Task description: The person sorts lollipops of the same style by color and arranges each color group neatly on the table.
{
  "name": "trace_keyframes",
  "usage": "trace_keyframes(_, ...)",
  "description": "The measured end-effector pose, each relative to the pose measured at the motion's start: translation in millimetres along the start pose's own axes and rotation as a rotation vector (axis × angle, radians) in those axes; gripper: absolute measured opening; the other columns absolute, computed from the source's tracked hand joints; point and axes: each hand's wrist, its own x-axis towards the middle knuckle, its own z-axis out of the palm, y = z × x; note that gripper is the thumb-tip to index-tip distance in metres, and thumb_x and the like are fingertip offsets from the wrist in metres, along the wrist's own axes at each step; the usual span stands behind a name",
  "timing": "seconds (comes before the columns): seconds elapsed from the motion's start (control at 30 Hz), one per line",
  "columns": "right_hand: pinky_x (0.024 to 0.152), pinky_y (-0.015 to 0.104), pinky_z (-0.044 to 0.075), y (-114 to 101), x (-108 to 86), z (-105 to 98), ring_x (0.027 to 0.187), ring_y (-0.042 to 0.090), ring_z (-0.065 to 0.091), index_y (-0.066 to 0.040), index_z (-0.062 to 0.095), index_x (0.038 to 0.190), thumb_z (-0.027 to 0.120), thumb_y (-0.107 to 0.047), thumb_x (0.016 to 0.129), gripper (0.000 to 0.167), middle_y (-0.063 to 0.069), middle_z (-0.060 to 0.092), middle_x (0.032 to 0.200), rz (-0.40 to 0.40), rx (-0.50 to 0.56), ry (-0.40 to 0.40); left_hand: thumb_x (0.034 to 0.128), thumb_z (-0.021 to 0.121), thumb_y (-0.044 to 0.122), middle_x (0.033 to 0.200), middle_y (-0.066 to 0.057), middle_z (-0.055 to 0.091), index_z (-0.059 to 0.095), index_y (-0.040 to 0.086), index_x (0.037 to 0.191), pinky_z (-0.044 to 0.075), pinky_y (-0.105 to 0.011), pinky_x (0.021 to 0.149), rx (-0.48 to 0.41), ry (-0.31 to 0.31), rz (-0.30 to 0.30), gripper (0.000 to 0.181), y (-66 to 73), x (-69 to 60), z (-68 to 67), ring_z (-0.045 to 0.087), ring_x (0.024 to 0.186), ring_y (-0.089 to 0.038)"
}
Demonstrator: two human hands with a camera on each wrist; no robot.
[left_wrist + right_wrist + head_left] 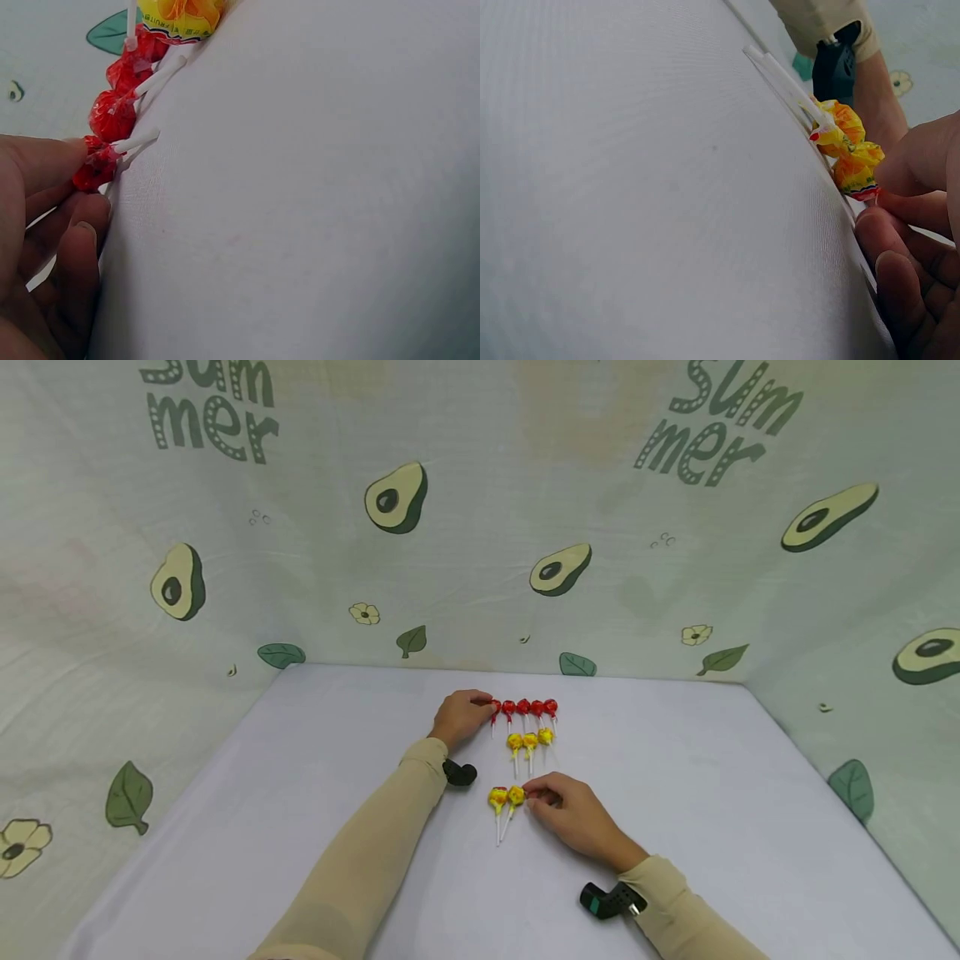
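Several red lollipops (523, 707) lie side by side at the back of the table, sticks toward me. My left hand (461, 715) pinches the head of the leftmost red lollipop (96, 163) between thumb and finger. Below that row are three yellow lollipops (530, 741). Nearer to me, two more yellow lollipops lie close together, their sticks converging: a left one (498, 797) and a right one (516, 796). At the right one's head, my right hand (573, 814) pinches the wrapper edge; its contact is partly hidden in the right wrist view.
A white cloth covers the table (675, 760). Behind and beside it hangs a printed curtain (465, 585) with avocados and leaves. Black wrist devices sit on the left wrist (459, 773) and right wrist (611, 900).
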Motion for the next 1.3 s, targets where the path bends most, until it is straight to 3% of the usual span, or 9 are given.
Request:
trace_keyframes(0.27, 0.074, 0.027, 0.049, 0.4, 0.0, -0.3, 0.085, 0.01, 0.058, -0.016, 0.072, 0.111, 0.069, -0.016, 0.094, 0.017, -0.01, 0.067, 0.098, 0.007, 0.006, 0.002, 0.0956, 0.068, 0.032, 0.124, -0.001, 0.067, 0.071, 0.017, 0.124, 0.044, -0.044, 0.102, -0.017, -0.012, -0.02, 0.032, -0.3, 1.4, 0.6, 0.057, 0.118, -0.023)
trace_keyframes(0.97, 0.073, 0.027, 0.048, 1.6, -0.7, -1.1, 0.083, 0.009, 0.058, -0.017, 0.073, 0.11, 0.069, -0.016, 0.094, 0.017, -0.011, 0.066, 0.096, 0.001, 0.003, 0.01, 0.0948, 0.07, 0.028, 0.12, -0.001, 0.068, 0.073, 0.017, 0.12, 0.044, -0.043, 0.101, -0.037, 0.004, 0.01, 0.028, -3.0, 2.9, 0.6, 0.058, 0.116, -0.022)
trace_keyframes(1.13, 0.074, 0.027, 0.048, 2.2, -0.3, -0.8, 0.084, 0.009, 0.058, -0.017, 0.072, 0.111, 0.069, -0.016, 0.095, 0.017, -0.01, 0.066, 0.097, 0.001, 0.016, -0.001, 0.0944, 0.069, 0.026, 0.113, -0.001, 0.069, 0.071, 0.014, 0.122, 0.048, -0.04, 0.096, -0.114, -0.009, -0.007, 0.03, -5.9, 0.8, -2.7, 0.061, 0.105, -0.02)
trace_keyframes(1.3, 0.075, 0.027, 0.049, 2.8, -0.4, -0.7, 0.084, 0.009, 0.059, -0.018, 0.072, 0.112, 0.069, -0.015, 0.094, 0.018, -0.012, 0.066, 0.097, 0.009, 0.002, 0.001, 0.0959, 0.068, 0.027, 0.109, -0.003, 0.066, 0.067, 0.01, 0.126, 0.053, -0.033, 0.081, -0.248, -0.044, -0.039, 0.035, -7.9, -5.3, -8.0, 0.063, 0.09, -0.019)
